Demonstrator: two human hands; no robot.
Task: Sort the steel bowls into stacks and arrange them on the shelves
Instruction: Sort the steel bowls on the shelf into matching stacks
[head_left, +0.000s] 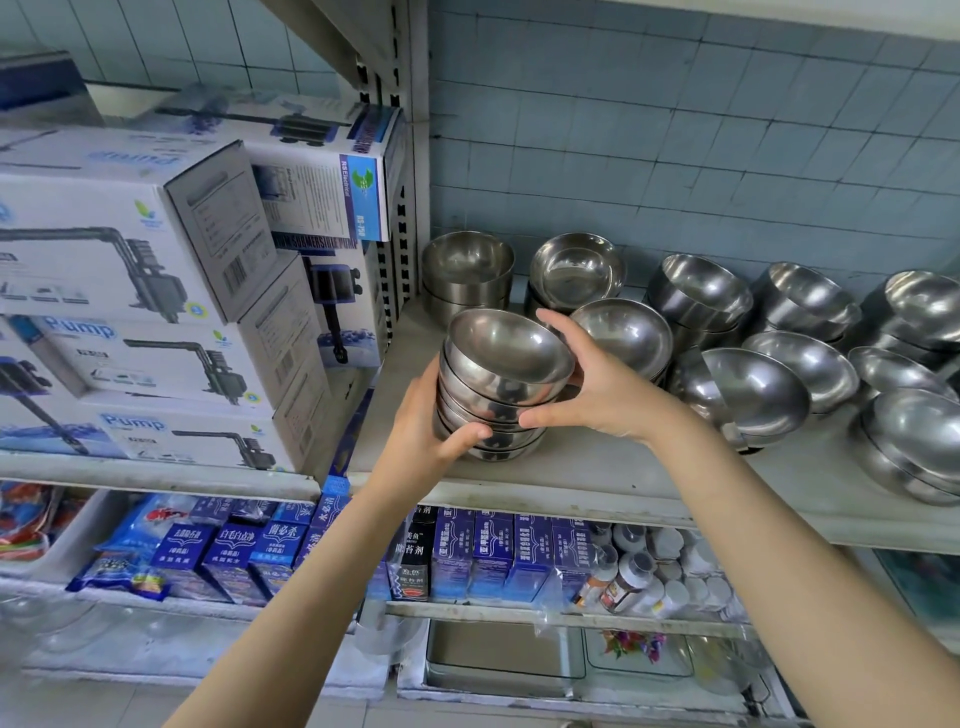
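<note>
I've got the shiny, leaning stack of steel bowls (501, 374) near the shelf (597, 480) front-left corner, left hand (431, 447) curled round its base, right hand (597, 387) gripping the upper rims. Loose bowls (753, 395) crowd behind and right, pump boxes (156, 249) stand left

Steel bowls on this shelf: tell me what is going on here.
A person holds a stack of steel bowls between both hands at the front left of the shelf: the left hand grips its lower left side, the right hand its right side. Other bowls, some stacked, some loose, sit behind and to the right. Pump boxes stand further left.
</note>
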